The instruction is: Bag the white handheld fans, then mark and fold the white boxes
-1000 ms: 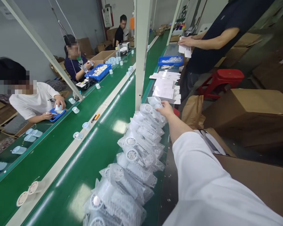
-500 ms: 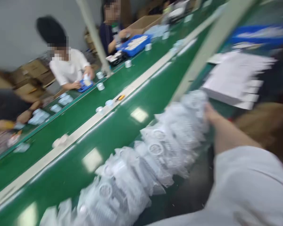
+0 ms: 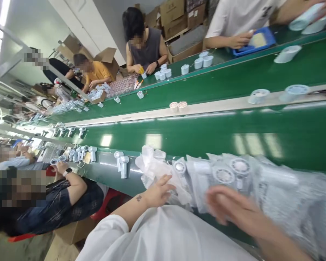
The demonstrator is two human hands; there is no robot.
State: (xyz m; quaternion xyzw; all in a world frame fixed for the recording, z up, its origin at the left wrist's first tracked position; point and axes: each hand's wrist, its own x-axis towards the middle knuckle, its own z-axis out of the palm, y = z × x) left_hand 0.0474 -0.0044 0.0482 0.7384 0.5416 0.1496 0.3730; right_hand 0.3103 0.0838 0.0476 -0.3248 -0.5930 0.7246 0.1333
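A row of clear plastic bags (image 3: pixel 228 177), with pale blue hair-dryer-like devices with round grilles inside, runs along the near edge of the bench. My left hand (image 3: pixel 160 192) is at the row's left end, fingers apart, at a heap of crumpled empty-looking bags (image 3: pixel 154 163). Whether it presses on the plastic I cannot tell. My right hand (image 3: pixel 230 204), smeared by motion, is in front of the bagged devices with its fingers stretched out and nothing in them. Two unbagged devices (image 3: pixel 122 163) lie left of the bags.
Beyond the bags runs a green conveyor belt (image 3: pixel 195 134) with a pale divider (image 3: pixel 141 113) bearing round parts (image 3: pixel 178 106). Several people work across the belt, one with a blue tray (image 3: pixel 266 41). A co-worker (image 3: pixel 76 188) sits close on my left, beside more devices (image 3: pixel 81 154).
The view has swung left along the line. My left hand has come into view by the loose bags. My right hand has left the far end of the bagged row.
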